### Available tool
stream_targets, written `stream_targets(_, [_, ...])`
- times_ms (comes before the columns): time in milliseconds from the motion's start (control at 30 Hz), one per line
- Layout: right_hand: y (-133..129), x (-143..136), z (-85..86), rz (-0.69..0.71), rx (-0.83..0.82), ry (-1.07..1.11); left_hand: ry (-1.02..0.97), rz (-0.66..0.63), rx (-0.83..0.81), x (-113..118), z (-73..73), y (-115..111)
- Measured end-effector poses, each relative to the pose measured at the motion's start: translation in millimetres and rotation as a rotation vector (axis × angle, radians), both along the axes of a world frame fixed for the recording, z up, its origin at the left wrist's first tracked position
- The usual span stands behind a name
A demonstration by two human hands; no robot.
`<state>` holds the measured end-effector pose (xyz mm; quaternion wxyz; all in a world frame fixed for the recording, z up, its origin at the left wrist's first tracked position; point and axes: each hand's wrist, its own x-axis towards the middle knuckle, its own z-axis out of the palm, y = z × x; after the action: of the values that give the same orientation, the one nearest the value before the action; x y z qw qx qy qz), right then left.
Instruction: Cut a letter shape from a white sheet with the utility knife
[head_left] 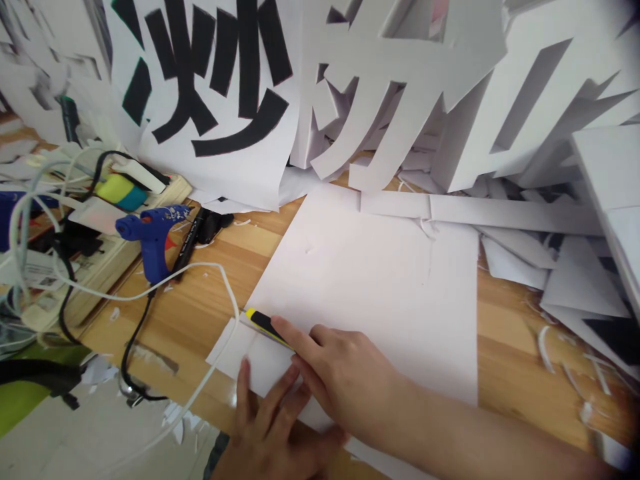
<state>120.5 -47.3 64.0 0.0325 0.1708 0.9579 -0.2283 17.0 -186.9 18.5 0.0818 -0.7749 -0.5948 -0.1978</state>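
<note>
LIGHT: bright, diffuse, source outside my view | SHADOWS: soft grey on the cut-out characters (pixel 425 63) | EXPOSURE: white sheet (pixel 380 287) looks washed out to me | FOCUS: I see the left hand (pixel 275 430) softly blurred | EDGES: wide-angle stretch, far right smeared, upper right corner darkened

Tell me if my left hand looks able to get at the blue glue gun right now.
Probably yes: your left hand has its fingers spread on the paper, and the glue gun sits farther back to its left. Only a thin white cable seems to cross between.
</note>
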Motion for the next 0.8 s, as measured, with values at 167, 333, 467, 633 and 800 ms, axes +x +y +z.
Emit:
stream_targets(167, [1,1,-4.5,-0.048,-0.042,0.025,-0.023,0.053,0.072,6,-0.3,4])
stream_targets(333, [2,4,-6.2,-0.066,-0.101,0.068,0.036,-0.012,-0.002,1,0.4,2])
stream_targets(467, [4,4,-2.1,-0.076,-0.126,0.033,-0.001,-0.036,-0.055,-4,0.4,-3])
stream_targets(633, [9,4,-1.4,-0.103,-0.205,0.076,-0.002,-0.051,-0.235,-3,9.6,-11])
stream_targets(800, [19,7,-2.7,-0.098,-0.354,0.188,0.013,-0.033,-0.365,-1,22.8,-13])
